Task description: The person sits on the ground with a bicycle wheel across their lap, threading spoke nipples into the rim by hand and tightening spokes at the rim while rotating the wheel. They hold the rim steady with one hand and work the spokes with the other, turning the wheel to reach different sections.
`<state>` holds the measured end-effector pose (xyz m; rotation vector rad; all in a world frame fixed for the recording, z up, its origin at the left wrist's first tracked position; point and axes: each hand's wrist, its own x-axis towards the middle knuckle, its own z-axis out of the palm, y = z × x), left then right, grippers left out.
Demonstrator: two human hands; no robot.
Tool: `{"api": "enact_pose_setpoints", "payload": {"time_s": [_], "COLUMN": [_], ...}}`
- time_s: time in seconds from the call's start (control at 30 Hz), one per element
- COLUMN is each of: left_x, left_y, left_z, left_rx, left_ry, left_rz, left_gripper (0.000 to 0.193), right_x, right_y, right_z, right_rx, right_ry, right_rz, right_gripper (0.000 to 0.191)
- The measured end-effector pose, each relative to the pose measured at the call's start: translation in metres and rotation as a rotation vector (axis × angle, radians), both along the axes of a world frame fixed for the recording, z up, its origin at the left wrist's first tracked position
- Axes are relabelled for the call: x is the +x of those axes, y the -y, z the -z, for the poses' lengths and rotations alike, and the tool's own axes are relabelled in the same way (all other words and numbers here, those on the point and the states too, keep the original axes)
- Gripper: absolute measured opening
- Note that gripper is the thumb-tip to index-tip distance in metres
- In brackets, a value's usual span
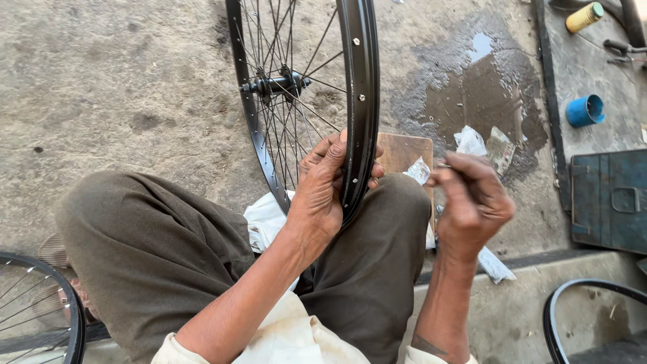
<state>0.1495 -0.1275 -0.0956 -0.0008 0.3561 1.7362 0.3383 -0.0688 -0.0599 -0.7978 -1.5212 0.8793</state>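
- Your left hand [323, 189] is clamped on the wheel's [303, 101] near rim, which stands upright between your knees.
- Your right hand [472, 202], just right of the rim, has its fingertips pinched together on something small; what it is cannot be told.
- A wooden board [404, 152] lies behind.

concrete floor [135, 81] | wet patch [472, 94] | blue cup [585, 110] | paper scraps [485, 145]

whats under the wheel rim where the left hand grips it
The rim rests between the knees, left hand around it. White cloth and a wooden board show beneath; its lowest edge is hidden.
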Motion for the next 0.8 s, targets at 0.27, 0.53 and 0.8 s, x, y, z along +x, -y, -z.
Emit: {"api": "enact_pose_setpoints", "payload": {"time_s": [0.27,0.53,0.8], "left_x": [0.0,0.005,0.006], "left_y": [-0.001,-0.004,-0.004], "left_z": [0.001,0.006,0.006], "left_rx": [-0.035,0.019,-0.029], "left_ry": [0.024,0.048,0.016], "left_rz": [-0.002,-0.02,-0.004], "left_gripper": [0.017,0.015,0.015], "right_x": [-0.07,-0.085,-0.084], "right_y": [0.023,0.017,0.013], "right_z": [-0.046,-0.053,-0.052], "right_rx": [0.326,0.278,0.208], "right_ry": [0.478,0.547,0.518], "right_rz": [-0.14,-0.162,-0.183], "right_gripper": [0.014,0.017,0.016]}}
